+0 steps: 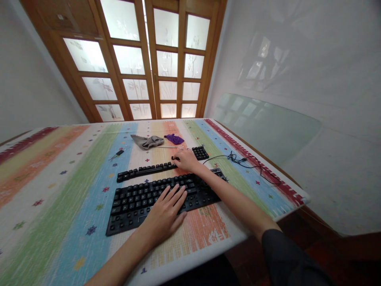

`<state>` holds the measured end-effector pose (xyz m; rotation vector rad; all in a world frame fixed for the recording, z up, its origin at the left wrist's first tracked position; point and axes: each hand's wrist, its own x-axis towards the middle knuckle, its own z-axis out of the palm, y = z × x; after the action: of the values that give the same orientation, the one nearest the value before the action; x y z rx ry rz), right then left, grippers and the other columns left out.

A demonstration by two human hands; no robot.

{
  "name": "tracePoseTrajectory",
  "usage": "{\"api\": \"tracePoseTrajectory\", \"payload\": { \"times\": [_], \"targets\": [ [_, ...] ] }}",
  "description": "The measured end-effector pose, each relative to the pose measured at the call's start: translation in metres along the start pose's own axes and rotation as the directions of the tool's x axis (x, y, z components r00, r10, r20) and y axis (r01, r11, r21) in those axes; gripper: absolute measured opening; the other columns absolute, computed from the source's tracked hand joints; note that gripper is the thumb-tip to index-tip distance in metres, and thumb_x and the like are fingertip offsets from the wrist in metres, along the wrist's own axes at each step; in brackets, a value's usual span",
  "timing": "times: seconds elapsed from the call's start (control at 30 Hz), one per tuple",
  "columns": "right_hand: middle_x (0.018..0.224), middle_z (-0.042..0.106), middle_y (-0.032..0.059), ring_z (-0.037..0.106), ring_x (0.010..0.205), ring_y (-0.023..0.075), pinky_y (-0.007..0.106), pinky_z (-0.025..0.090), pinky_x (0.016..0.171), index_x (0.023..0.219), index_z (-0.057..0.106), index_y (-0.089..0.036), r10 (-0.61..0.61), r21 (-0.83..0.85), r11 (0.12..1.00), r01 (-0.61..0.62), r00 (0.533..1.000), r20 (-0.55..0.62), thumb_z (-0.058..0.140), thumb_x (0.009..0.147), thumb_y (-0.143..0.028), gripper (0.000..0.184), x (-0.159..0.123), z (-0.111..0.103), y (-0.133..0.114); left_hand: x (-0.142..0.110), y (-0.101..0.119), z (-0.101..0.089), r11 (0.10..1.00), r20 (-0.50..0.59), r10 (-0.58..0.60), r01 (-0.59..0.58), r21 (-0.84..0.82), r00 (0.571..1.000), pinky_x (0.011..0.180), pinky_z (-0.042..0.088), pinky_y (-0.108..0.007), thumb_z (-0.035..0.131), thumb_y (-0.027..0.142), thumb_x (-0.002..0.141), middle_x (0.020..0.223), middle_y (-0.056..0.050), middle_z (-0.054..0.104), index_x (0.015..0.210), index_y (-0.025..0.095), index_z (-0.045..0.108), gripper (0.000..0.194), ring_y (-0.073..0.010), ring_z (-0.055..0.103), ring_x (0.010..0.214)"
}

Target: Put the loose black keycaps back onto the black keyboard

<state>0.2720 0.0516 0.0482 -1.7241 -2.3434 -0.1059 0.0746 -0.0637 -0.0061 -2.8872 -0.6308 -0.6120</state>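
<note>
A black keyboard lies near the table's front edge, with bare key posts along its lowest rows. My left hand rests on it, fingers stretched flat over the keys. Beyond the keyboard, a row of loose black keycaps stretches across the cloth. My right hand is closed at the right end of that row, with a small black keycap at its fingertips. Just past this hand sits a block of more black keycaps. My right forearm hides part of the keyboard's right side.
Behind the keycaps lie a grey cloth, a purple cloth and a thin stick. A small black-handled tool lies to the left. A tangled black cable is on the right. The table has a striped tablecloth.
</note>
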Motion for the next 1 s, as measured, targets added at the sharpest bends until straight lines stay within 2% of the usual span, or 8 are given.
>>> {"api": "tracePoseTrajectory", "payload": {
  "times": [0.17,0.5,0.83,1.0],
  "targets": [
    [0.101,0.076,0.0170,0.066,0.097,0.0273,0.033,0.044,0.083,0.095,0.079,-0.012,0.063,-0.022,0.998,-0.062,0.997,0.048,0.054,0.089,-0.019,0.027,0.017,0.002,0.000,-0.001,0.000,0.001,1.000,0.009,-0.002,0.002,-0.006,1.000,0.117,0.036,-0.052,0.050,0.034,0.100,0.155,-0.012,0.044,0.148,0.013,0.042,0.053,-0.0305,0.039,0.145],
    [0.109,0.075,0.0133,0.066,0.103,0.0256,0.030,0.047,0.085,0.103,0.078,-0.015,0.103,0.014,0.994,-0.105,0.991,0.079,0.061,0.085,-0.018,0.025,0.028,0.009,0.011,0.001,0.003,0.001,0.999,-0.005,-0.023,0.022,-0.048,1.000,0.117,0.035,-0.054,0.051,0.031,0.099,0.153,-0.013,0.046,0.146,0.012,0.043,0.051,-0.0304,0.041,0.143],
    [0.107,0.075,0.0131,0.066,0.103,0.0264,0.032,0.049,0.088,0.103,0.075,-0.014,0.073,0.154,0.986,-0.069,0.997,-0.020,0.060,0.084,-0.007,0.025,0.030,0.012,0.010,0.000,0.001,0.002,0.998,0.008,-0.020,0.021,-0.060,1.000,0.117,0.035,-0.054,0.051,0.034,0.099,0.154,-0.013,0.045,0.147,0.013,0.042,0.053,-0.0299,0.040,0.144],
    [0.102,0.076,0.0088,0.069,0.093,0.0185,0.026,0.050,0.084,0.104,0.073,-0.013,0.011,0.261,0.965,0.010,0.997,-0.081,0.062,0.082,-0.003,0.027,0.014,0.001,0.002,0.000,0.001,0.003,0.997,-0.011,-0.020,0.019,-0.076,1.000,0.117,0.035,-0.054,0.049,0.032,0.099,0.154,-0.013,0.045,0.148,0.013,0.040,0.053,-0.0299,0.040,0.144]
  ]
}}
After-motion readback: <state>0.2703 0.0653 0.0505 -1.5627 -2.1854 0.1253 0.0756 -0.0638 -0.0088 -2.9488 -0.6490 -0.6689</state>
